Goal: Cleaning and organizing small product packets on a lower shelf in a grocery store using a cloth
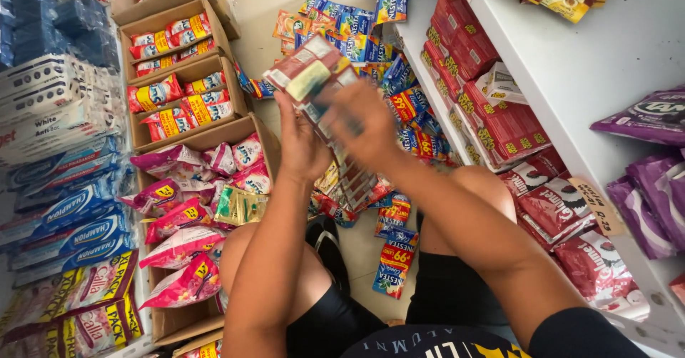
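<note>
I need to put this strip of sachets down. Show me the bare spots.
Bare white shelf top lies open between the red packets and the purple pouches. A pale floor strip runs between the brown cardboard boxes and the blue sachets. Crowded: floor beneath both hands and the pink-bag box.

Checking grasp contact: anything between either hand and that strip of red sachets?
Nothing visible. The left hand and right hand both grip the strip of red sachets directly, held up over the floor. The right hand is motion-blurred, so its exact finger contact is unclear.
</note>
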